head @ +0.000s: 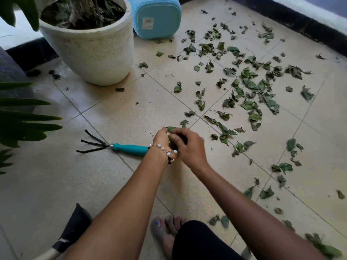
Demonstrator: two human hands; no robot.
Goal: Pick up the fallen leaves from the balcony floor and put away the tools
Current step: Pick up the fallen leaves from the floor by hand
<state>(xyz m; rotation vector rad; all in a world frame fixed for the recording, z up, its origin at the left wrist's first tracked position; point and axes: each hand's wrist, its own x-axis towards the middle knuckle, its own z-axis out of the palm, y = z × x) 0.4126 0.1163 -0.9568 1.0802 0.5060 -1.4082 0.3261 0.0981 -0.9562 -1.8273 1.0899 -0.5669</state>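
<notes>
Many green fallen leaves [249,85] lie scattered over the beige tiled floor [116,113], mostly to the right. My left hand [161,137], with a bead bracelet on the wrist, and my right hand [187,145] meet at the middle, fingers curled around a small bunch of leaves [171,129] held between them. A hand rake [120,146] with a teal handle and three black prongs lies on the floor just left of my left wrist. At the bottom left a black trowel blade [73,228] with a pale handle lies on the tiles.
A large white plant pot [93,51] stands at the back left, with a light blue basket [157,17] behind it. Green plant fronds [22,122] reach in from the left. A dark wall base [293,21] runs along the back right. My bare foot [167,235] rests below.
</notes>
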